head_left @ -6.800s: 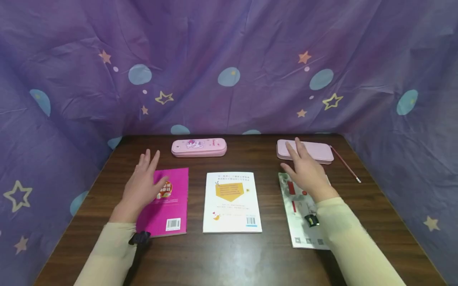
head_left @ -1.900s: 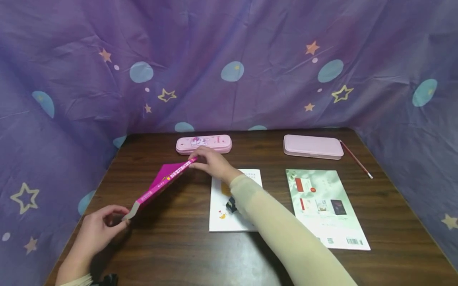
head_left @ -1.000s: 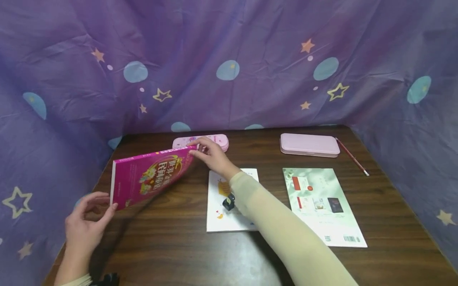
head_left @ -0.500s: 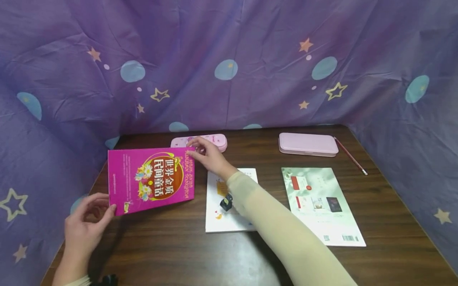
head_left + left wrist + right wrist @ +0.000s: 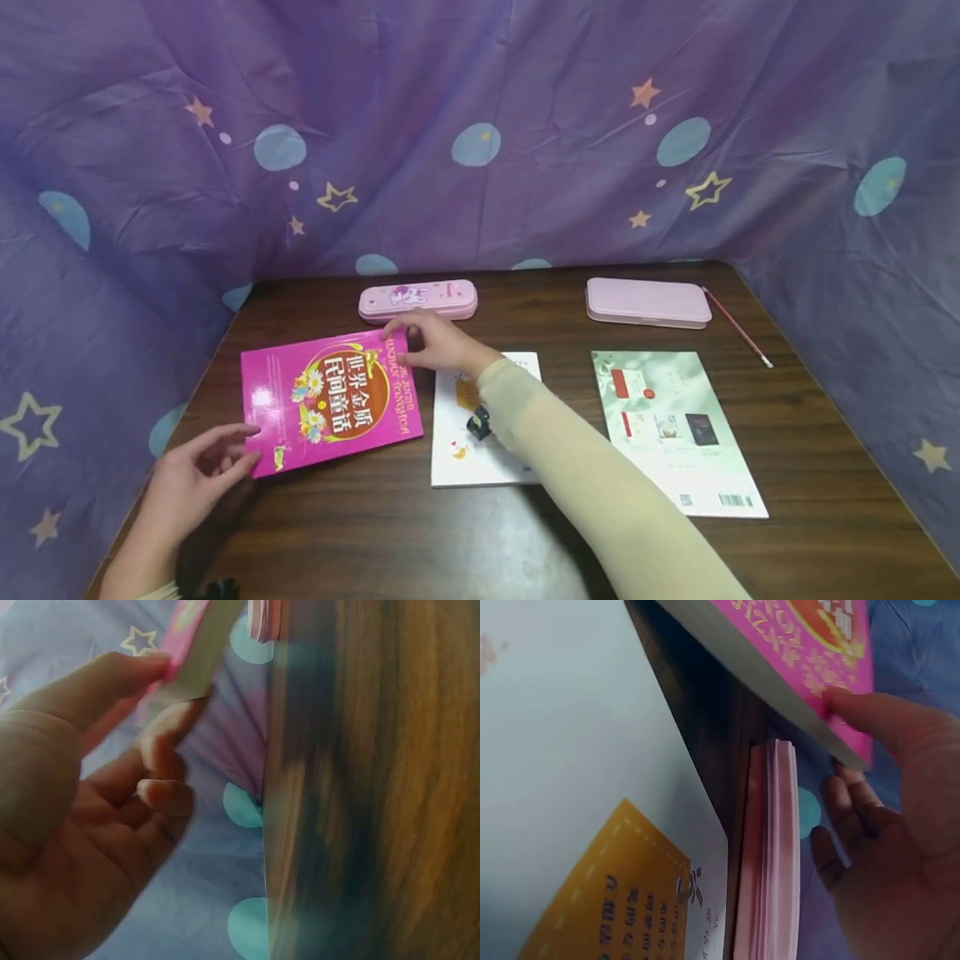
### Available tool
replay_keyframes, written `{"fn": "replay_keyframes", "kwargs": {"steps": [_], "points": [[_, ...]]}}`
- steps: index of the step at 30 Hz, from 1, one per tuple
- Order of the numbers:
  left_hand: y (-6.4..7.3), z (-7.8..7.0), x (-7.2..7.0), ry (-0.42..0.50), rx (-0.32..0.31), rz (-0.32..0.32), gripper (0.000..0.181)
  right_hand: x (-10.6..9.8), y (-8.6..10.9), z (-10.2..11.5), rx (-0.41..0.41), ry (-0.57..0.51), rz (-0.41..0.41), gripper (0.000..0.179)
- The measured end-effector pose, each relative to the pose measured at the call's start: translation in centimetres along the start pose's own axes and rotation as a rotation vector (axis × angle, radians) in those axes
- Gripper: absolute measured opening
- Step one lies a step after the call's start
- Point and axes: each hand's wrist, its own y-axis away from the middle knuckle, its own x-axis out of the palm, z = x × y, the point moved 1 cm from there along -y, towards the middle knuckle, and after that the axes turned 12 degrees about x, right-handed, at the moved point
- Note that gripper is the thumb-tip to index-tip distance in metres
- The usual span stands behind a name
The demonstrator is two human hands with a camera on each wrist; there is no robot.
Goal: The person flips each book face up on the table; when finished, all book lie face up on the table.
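Observation:
A magenta book (image 5: 337,404) shows its front cover, printed with Chinese characters in a red-brown oval and flowers. My left hand (image 5: 191,479) pinches its near left corner; the left wrist view shows the page block (image 5: 206,649) between thumb and fingers. Across the body, my right hand (image 5: 435,342) pinches the far right corner, thumb on the cover and fingers beneath. In the right wrist view the magenta book (image 5: 810,667) is raised over the table. Under my right forearm lies a white book (image 5: 450,458) with an orange patch, partly hidden by the sleeve.
Behind the books stand a pink rabbit-print pencil case (image 5: 416,300) and a plain pink pencil case (image 5: 648,302). A pencil (image 5: 738,329) lies beside the plain case. The green-white booklet (image 5: 678,433) is at right on the wooden table (image 5: 360,533), with a purple curtain (image 5: 390,167) around it.
The magenta book, lying back cover up at first, has been gripped by both hands, lifted and turned front cover up. Since half a second ago it has tilted flatter and lower.

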Motion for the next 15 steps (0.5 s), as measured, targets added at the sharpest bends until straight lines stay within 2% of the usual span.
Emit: {"fn": "replay_keyframes", "kwargs": {"steps": [3,8,12,15], "points": [[0.3,0.3,0.1,0.007,-0.048,0.098,0.035,0.4,0.0,0.1,0.006,0.11,0.03,0.045],[0.5,0.6,0.3,0.006,-0.137,0.248,0.038,1.1,0.1,0.2,0.105,0.207,0.087,0.045],[0.5,0.6,0.2,-0.032,-0.145,0.34,0.037,1.6,0.1,-0.1,0.14,0.261,0.117,0.045],[0.6,0.6,0.2,-0.058,-0.126,0.38,0.035,1.9,0.1,-0.4,0.143,0.293,0.136,0.044]]}}
